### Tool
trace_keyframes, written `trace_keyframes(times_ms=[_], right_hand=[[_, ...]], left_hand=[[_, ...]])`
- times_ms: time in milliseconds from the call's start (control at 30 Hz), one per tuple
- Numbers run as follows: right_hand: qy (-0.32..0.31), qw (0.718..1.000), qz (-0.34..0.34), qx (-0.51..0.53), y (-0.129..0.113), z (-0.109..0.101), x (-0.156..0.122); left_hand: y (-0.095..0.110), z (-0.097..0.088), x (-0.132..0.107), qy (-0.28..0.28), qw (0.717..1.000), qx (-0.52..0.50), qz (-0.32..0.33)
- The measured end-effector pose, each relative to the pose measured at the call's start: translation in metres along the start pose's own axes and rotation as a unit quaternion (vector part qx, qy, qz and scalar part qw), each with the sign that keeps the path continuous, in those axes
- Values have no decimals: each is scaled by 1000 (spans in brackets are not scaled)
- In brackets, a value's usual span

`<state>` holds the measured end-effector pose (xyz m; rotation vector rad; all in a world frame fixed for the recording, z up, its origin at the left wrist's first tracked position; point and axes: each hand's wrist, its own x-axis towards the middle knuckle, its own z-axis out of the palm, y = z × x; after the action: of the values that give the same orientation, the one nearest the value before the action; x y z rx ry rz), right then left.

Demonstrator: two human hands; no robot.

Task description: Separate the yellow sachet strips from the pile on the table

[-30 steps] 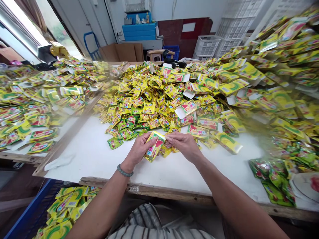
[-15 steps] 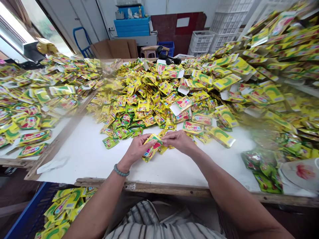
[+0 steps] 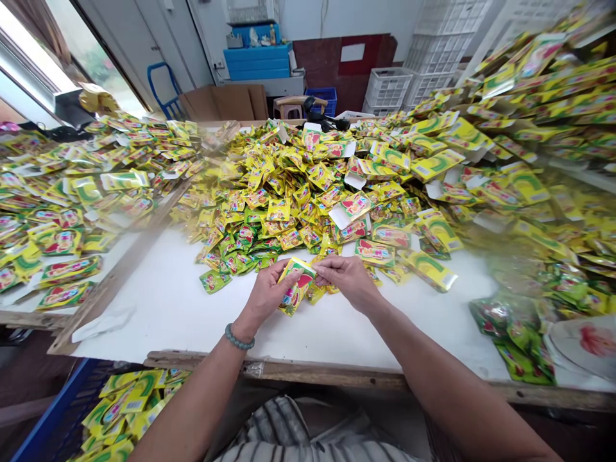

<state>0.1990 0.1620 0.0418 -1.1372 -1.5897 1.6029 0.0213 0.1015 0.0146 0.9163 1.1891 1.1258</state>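
My left hand is closed round a small yellow and green printed carton, its thumb lying across the front. The carton is tilted, its upper end toward my right hand. Those right fingers are pinched together at the carton's upper right edge; whether anything small sits between them is hidden. Just beyond both hands spreads a heap of small yellow sachets, with some green sachets along its near side. Flat yellow cartons lie just past my right hand.
Many cartons lie left of a wooden strip. More cartons pile high at the right. A blue crate with cartons stands below the table's left front edge. A flowered bowl-like dish sits at the right edge beside green sachets.
The camera view has shifted slightly, so the scene sits a little lower. Both hands stay at the carton with nearly the same grip.
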Motion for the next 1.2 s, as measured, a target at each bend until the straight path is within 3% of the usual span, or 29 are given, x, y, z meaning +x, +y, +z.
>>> trace_keyframes(times_ms=[100, 200, 433, 633, 900, 1200], right_hand=[[9, 994, -78, -81, -4, 4, -4], [0, 990, -109, -93, -7, 4, -5], [16, 999, 25, -20, -4, 0, -1], [50, 993, 74, 75, -6, 7, -1], [94, 991, 78, 49, -9, 3, -1], [31, 995, 85, 48, -12, 3, -3]], left_hand=[[-2, 0, 0, 4, 1000, -25, -7], [-3, -1, 1, 0, 999, -52, -10], [-5, -2, 4, -15, 999, -38, 10], [-6, -1, -1, 25, 988, 113, 106], [-15, -4, -1, 66, 970, 177, 154], [-15, -1, -2, 90, 964, 185, 167]])
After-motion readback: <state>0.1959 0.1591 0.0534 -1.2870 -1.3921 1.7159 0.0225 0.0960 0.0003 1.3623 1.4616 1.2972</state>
